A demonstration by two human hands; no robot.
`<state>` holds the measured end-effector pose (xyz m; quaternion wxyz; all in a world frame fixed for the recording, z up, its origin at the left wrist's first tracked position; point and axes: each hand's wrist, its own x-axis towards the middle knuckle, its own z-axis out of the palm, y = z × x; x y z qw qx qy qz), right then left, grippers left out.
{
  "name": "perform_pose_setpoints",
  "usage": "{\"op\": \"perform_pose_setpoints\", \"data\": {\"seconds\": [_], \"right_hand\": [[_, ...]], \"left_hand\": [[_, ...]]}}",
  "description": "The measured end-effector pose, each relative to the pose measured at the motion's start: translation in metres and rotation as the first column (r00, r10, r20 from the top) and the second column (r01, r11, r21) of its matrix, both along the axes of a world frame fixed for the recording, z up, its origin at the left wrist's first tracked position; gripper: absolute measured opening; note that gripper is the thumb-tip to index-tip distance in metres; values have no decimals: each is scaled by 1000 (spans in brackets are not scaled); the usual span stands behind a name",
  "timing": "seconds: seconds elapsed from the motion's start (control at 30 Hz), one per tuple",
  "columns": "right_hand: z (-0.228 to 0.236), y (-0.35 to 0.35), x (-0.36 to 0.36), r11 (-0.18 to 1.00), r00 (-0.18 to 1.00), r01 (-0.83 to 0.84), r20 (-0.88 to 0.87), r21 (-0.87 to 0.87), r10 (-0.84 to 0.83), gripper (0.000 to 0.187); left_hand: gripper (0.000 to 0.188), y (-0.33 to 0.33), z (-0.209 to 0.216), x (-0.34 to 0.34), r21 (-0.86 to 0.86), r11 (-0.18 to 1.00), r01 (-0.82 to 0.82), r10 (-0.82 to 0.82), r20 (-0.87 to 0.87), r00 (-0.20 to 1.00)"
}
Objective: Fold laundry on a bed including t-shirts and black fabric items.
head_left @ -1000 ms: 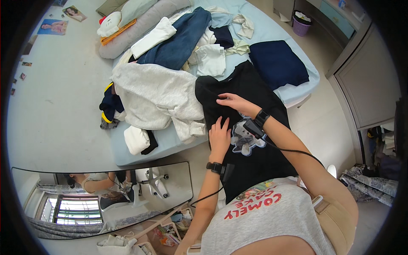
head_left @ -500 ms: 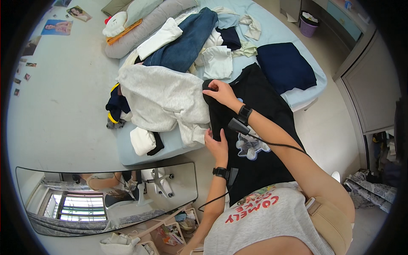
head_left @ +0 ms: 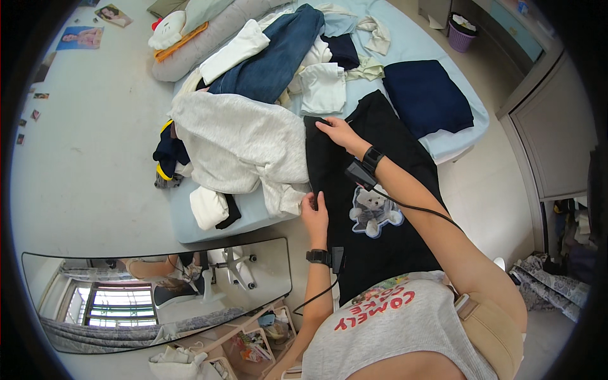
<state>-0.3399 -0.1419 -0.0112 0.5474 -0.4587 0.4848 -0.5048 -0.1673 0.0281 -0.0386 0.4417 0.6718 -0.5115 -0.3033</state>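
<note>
A black T-shirt (head_left: 396, 158) with a teddy bear print (head_left: 375, 212) stretches from the bed's edge down to my lap. My right hand (head_left: 344, 135) pinches its upper left part, near the sleeve, between thumb and fingers. Lower down the same side, my left hand (head_left: 315, 213) grips the shirt's left edge with its fingertips. Right beside that edge lies a crumpled light grey sweatshirt (head_left: 240, 142), close to the left hand. Black bands with small dark devices and cables sit on both wrists.
On the light blue bed lie blue jeans (head_left: 275, 60), a folded navy garment (head_left: 427, 95), white folded clothes (head_left: 323, 88) and a white bundle (head_left: 209, 208). A long mirror (head_left: 158, 297) is at lower left. A purple bin (head_left: 461, 38) stands beyond the bed, cabinets at right.
My left hand has shifted slightly left with the shirt's edge, and my right hand has moved a little right. More of the bear print shows.
</note>
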Motion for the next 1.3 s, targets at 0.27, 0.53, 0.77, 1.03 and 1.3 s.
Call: {"op": "perform_pose_setpoints", "data": {"seconds": [0.27, 0.53, 0.77, 1.03, 1.3], "right_hand": [[13, 8, 0, 991, 961, -105, -249, 86, 123, 61], [-5, 14, -3, 969, 961, -246, -129, 20, 246, 73], [-13, 35, -9, 957, 957, -271, -136, -106, 256, 83], [-39, 51, -54, 910, 733, -401, -561, 100, 385, 58], [5, 100, -27, 949, 667, 31, -701, -313, -252, 51]], "left_hand": [[27, -6, 7, 6, -76, 996, 42, -37, 68, 997], [44, -141, 96, -29, -105, 956, 274, -246, 222, 943], [39, -236, 66, -12, 521, 701, 487, -631, 136, 764], [33, -224, 40, -23, -249, 878, 410, -297, 390, 872], [32, -231, 47, -12, 80, 869, 488, -494, 74, 866]]}}
